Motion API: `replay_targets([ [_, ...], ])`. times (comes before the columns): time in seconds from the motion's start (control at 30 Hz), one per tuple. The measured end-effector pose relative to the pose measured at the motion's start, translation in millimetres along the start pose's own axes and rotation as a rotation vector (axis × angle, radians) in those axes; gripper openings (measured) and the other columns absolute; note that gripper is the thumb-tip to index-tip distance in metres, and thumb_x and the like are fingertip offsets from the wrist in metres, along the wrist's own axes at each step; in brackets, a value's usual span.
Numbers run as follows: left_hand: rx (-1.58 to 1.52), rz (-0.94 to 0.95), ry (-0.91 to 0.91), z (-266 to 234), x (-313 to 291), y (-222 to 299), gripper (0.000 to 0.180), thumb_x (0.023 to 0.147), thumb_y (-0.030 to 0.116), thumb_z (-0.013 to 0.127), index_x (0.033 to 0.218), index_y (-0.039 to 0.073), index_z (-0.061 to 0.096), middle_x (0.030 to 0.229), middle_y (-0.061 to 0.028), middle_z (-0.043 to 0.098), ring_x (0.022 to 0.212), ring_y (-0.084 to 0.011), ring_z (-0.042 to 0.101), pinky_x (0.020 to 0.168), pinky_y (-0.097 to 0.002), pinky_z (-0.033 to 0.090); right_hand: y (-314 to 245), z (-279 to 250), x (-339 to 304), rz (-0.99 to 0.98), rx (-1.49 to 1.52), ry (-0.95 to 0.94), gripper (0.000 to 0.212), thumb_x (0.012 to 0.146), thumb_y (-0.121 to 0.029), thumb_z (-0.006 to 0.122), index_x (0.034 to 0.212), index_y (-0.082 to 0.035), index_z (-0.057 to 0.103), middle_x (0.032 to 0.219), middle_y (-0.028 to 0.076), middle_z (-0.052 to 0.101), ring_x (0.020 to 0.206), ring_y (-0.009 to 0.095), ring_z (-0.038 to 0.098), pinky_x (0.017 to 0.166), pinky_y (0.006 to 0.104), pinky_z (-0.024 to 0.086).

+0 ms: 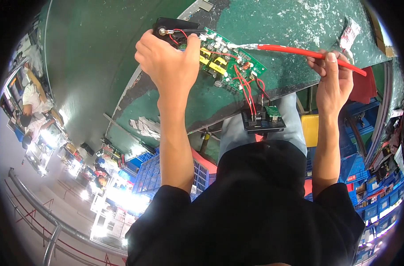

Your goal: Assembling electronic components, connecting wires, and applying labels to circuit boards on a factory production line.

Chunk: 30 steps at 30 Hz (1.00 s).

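A green circuit board (258,67) with yellow transformers and red wires lies on the worn green bench top. My left hand (168,62) is closed around its left end, next to a black end panel (177,23) with a ring terminal on it. In my right hand (332,77) is a brush (295,50) with a long red handle. Its whitish tip touches, or hovers just over, the board's far edge; which one I cannot tell. Wires run from the board to a black panel (264,127) with a small green board, by the bench's near edge above my lap.
The bench (281,22) has white smears. A crumpled white and red packet (350,34) lies at the far right, whitish scraps (145,127) at the left. Blue crates (148,175) stand below the bench on the left, and a yellow object (310,129) is beside my right leg.
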<state>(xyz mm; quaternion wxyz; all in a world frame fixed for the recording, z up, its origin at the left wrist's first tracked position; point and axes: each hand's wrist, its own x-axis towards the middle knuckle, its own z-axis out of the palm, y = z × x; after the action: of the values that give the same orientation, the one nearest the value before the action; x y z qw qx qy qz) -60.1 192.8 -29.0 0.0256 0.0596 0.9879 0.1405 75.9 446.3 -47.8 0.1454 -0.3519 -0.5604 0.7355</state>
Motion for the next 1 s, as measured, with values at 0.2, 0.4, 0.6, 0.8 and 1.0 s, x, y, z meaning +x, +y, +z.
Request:
replay_targets([
  [0.2, -0.005, -0.001, -0.001, 1, -1, 1, 0.066, 0.071, 0.034, 0.070, 0.113, -0.009, 0.043, 0.109, -0.0247, 0.046, 0.104, -0.0406, 0.042, 0.088, -0.0505, 0.037, 4, -1, 1, -0.016, 0.035, 0.001, 0.020, 0.097, -0.013, 0.054, 0.105, 0.004, 0.053, 0.098, 0.017, 0.063, 0.080, 0.024, 0.066, 0.075, 0.0343, 0.057],
  [0.4, -0.010, -0.020, -0.001, 0, -1, 2, 0.066, 0.072, 0.034, 0.069, 0.113, -0.009, 0.043, 0.109, -0.0246, 0.046, 0.103, -0.0402, 0.042, 0.088, -0.0503, 0.037, 4, -6, 3, 0.001, -0.002, 0.007, 0.019, 0.097, -0.013, 0.054, 0.105, 0.004, 0.054, 0.097, 0.016, 0.063, 0.080, 0.025, 0.067, 0.074, 0.0334, 0.057],
  [0.6, 0.002, 0.001, 0.003, 0, -1, 0, 0.065, 0.072, 0.034, 0.069, 0.113, -0.009, 0.043, 0.108, -0.0243, 0.046, 0.103, -0.0399, 0.043, 0.087, -0.0503, 0.037, 6, -2, 1, 0.012, 0.025, 0.007, 0.021, 0.097, -0.014, 0.054, 0.105, 0.005, 0.054, 0.096, 0.016, 0.063, 0.080, 0.024, 0.067, 0.074, 0.0326, 0.057],
  [0.8, 0.007, 0.006, 0.009, 1, -2, 0, 0.064, 0.072, 0.035, 0.069, 0.112, -0.008, 0.043, 0.107, -0.0240, 0.047, 0.102, -0.0403, 0.043, 0.087, -0.0509, 0.037, 3, -12, -3, -0.014, 0.030, 0.054, 0.021, 0.097, -0.014, 0.054, 0.104, 0.005, 0.054, 0.097, 0.016, 0.063, 0.081, 0.024, 0.066, 0.074, 0.0318, 0.057],
  [1.0, 0.003, 0.006, 0.013, 2, -2, 0, 0.065, 0.071, 0.035, 0.070, 0.112, -0.008, 0.043, 0.107, -0.0240, 0.047, 0.103, -0.0406, 0.043, 0.087, -0.0512, 0.037, 6, -14, -7, 0.009, 0.011, 0.069, 0.021, 0.097, -0.014, 0.054, 0.104, 0.006, 0.053, 0.095, 0.016, 0.063, 0.080, 0.024, 0.067, 0.074, 0.0332, 0.057],
])
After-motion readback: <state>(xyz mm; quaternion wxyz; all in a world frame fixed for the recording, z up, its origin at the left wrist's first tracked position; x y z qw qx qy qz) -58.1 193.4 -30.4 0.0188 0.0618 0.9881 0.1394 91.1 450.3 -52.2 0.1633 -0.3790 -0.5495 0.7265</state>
